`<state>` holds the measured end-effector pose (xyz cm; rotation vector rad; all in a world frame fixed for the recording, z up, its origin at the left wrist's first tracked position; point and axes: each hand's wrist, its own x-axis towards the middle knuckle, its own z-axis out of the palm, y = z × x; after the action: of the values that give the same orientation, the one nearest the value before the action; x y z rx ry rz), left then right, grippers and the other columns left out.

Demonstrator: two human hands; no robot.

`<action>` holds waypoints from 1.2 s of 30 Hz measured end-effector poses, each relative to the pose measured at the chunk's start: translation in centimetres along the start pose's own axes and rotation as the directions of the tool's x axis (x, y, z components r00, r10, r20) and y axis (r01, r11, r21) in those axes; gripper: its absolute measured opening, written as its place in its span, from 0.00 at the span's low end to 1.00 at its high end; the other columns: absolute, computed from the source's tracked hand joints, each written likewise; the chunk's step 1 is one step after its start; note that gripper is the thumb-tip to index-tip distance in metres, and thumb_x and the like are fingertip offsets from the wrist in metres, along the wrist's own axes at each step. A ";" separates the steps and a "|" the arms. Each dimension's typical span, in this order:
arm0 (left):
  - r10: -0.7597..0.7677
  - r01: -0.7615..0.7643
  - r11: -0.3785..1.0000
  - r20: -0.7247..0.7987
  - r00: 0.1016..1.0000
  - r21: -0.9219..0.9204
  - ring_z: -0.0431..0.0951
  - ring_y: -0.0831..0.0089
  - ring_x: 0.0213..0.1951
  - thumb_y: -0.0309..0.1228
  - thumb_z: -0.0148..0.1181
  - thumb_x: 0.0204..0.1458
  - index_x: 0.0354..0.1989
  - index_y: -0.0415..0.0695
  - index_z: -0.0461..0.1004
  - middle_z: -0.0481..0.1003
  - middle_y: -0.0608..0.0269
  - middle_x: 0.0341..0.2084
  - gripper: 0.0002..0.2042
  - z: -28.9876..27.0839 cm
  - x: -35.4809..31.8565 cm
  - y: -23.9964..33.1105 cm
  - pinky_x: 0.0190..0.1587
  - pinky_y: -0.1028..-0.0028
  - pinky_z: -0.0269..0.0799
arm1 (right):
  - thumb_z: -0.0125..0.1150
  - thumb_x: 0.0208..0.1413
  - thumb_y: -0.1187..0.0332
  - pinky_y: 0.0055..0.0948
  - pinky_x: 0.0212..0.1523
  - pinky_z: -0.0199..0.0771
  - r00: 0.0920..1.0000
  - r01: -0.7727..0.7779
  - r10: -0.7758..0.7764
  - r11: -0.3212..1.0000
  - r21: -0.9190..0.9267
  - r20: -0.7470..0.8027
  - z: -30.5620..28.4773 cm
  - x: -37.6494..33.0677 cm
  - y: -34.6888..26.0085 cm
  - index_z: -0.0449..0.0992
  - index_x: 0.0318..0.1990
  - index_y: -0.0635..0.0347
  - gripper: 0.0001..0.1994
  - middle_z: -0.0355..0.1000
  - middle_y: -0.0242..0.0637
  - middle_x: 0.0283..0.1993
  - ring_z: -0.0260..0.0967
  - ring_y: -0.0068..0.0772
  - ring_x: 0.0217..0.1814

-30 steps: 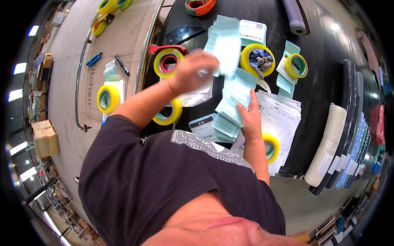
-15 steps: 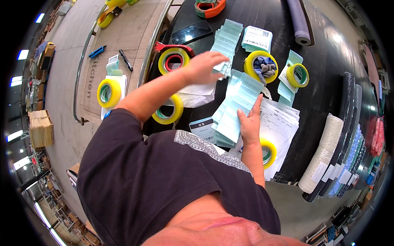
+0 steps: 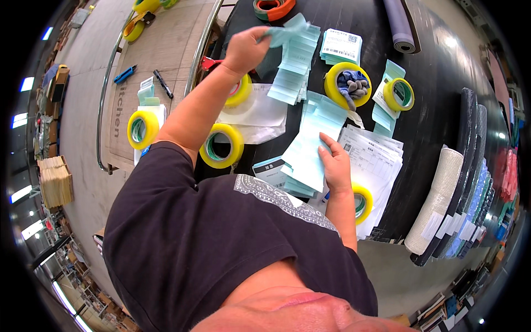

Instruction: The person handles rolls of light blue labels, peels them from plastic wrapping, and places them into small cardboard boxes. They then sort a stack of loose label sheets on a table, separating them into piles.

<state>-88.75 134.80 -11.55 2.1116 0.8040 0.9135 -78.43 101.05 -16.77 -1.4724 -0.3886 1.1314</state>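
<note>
At the far left of the black table, my left hand (image 3: 249, 51) is raised with thumb and fingers closed on a light-blue label sheet (image 3: 290, 32), its free end curling and slightly blurred. Beneath that sheet lies a fanned strip of similar label sheets (image 3: 293, 69). Closer to me, my right hand (image 3: 336, 169) rests at the right edge of another fanned stack of light-blue label sheets (image 3: 315, 130). Its fingers are stretched out and apart, the tips touching the top sheet. A dark-headed printed card (image 3: 269, 170) is partly hidden under this stack.
Yellow tape rolls (image 3: 221, 146) lie around the sheets, one with a grey-blue glove (image 3: 354, 86) in it. Printed papers (image 3: 370, 160) are at the right, and a label stack (image 3: 341, 45) is farther back. Wrapped rolls (image 3: 437, 205) stand at right; a cart (image 3: 146, 66) is left.
My left hand has moved away from me and slightly left, and now lifts a label sheet. My right hand stays by the near stack, its fingers shifted a little to the left.
</note>
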 end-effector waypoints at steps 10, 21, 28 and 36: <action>0.562 -0.658 0.752 0.558 0.611 -0.037 0.78 0.65 0.32 0.27 0.59 0.38 0.34 0.44 0.74 0.76 0.64 0.26 0.11 1.3 -12.8 9.7 0.41 0.66 0.73 | 0.53 0.64 0.67 0.30 0.56 0.68 0.997 0.003 -0.038 0.877 0.481 0.062 1.0 0.8 -0.8 0.70 0.55 0.72 0.18 0.72 0.41 0.53 0.69 0.28 0.53; 0.109 -0.363 0.865 0.576 0.810 0.347 0.72 0.60 0.54 0.30 0.66 0.44 0.47 0.45 0.77 0.75 0.58 0.46 0.18 2.8 -4.0 2.1 0.57 0.65 0.67 | 0.52 0.49 0.82 0.30 0.67 0.55 0.986 0.163 -0.160 0.984 0.067 -0.046 1.9 -0.3 -1.7 0.41 0.72 0.62 0.42 0.56 0.45 0.68 0.59 0.36 0.66; 0.035 -0.413 0.739 0.582 0.812 0.532 0.73 0.60 0.52 0.29 0.57 0.49 0.44 0.46 0.78 0.76 0.60 0.47 0.13 4.3 -2.1 -2.1 0.55 0.65 0.68 | 0.53 0.47 0.81 0.25 0.58 0.65 0.992 -0.122 0.117 0.975 0.185 0.037 0.0 0.2 0.6 0.74 0.55 0.65 0.23 0.71 0.40 0.53 0.68 0.32 0.55; 0.464 -0.518 0.754 0.231 0.855 0.404 0.79 0.66 0.35 0.26 0.60 0.45 0.32 0.48 0.78 0.79 0.64 0.29 0.06 0.9 -3.7 3.1 0.52 0.61 0.69 | 0.53 0.49 0.80 0.28 0.53 0.71 0.967 -0.252 0.242 0.947 0.197 0.077 0.3 0.1 -0.2 0.73 0.53 0.69 0.20 0.72 0.41 0.52 0.71 0.32 0.50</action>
<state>-89.33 130.00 -10.94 2.8532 0.4164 0.9080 -78.51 101.35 -16.58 -1.3351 -0.1177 1.3694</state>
